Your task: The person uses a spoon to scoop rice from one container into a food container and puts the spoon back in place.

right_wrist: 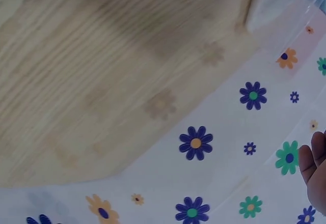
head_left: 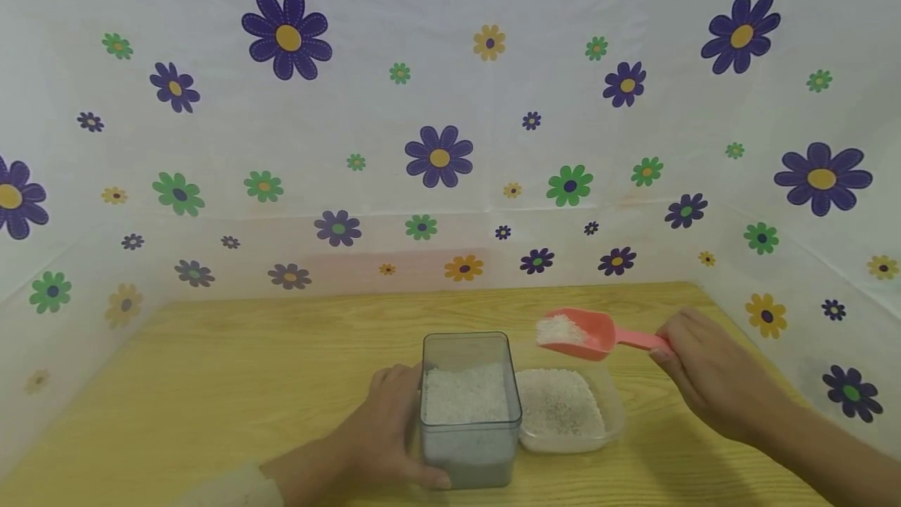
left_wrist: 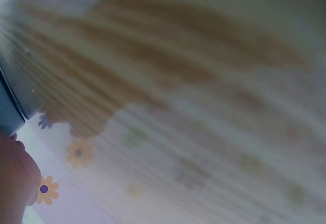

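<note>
In the head view my left hand [head_left: 383, 429] grips the left side of a tall grey see-through container [head_left: 470, 456], its thumb low on the front. White rice [head_left: 466, 393] fills much of that container. My right hand [head_left: 711, 378] holds a pink scoop [head_left: 598, 333] by its handle, with white rice [head_left: 559, 331] in the scoop's bowl. The scoop is raised above a low clear tub [head_left: 614, 413] of rice-like grains [head_left: 559, 404]. Only part of the left hand [left_wrist: 18, 178] shows in the left wrist view. The right wrist view catches a few right-hand fingers [right_wrist: 317, 168], not the scoop.
The two containers stand side by side on a wood-grain table [head_left: 246, 382]. A white flower-print sheet [head_left: 380, 116] encloses the back and both sides.
</note>
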`<action>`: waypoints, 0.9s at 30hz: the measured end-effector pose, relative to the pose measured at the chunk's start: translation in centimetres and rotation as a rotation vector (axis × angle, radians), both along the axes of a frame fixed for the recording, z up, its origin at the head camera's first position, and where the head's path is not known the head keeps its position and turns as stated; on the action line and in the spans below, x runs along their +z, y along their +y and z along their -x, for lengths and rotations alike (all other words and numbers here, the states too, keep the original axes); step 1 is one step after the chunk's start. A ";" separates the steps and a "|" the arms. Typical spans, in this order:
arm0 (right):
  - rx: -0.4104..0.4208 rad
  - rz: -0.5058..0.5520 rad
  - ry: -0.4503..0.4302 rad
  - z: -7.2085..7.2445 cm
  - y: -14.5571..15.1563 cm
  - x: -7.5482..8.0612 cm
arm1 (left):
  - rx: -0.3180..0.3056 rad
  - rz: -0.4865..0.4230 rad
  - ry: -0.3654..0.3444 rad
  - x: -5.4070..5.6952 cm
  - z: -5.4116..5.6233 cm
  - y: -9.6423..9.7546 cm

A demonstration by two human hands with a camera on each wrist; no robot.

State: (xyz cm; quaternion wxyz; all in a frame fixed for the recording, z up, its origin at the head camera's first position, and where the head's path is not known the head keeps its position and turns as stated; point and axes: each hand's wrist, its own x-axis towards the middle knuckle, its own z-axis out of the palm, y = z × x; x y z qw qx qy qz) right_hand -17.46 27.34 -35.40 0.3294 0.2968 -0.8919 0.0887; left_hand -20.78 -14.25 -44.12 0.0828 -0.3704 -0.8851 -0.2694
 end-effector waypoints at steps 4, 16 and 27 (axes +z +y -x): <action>-0.011 0.015 -0.005 0.0 1.1 -0.6 | 0.001 -0.001 -0.008 0.1 0.0 0.0; -0.091 0.029 -0.134 0.3 4.2 -2.3 | -0.013 -0.031 0.004 0.1 -0.1 -0.1; -0.094 0.025 -0.156 1.4 6.2 -3.2 | -0.027 -0.054 -0.019 0.2 -0.2 0.0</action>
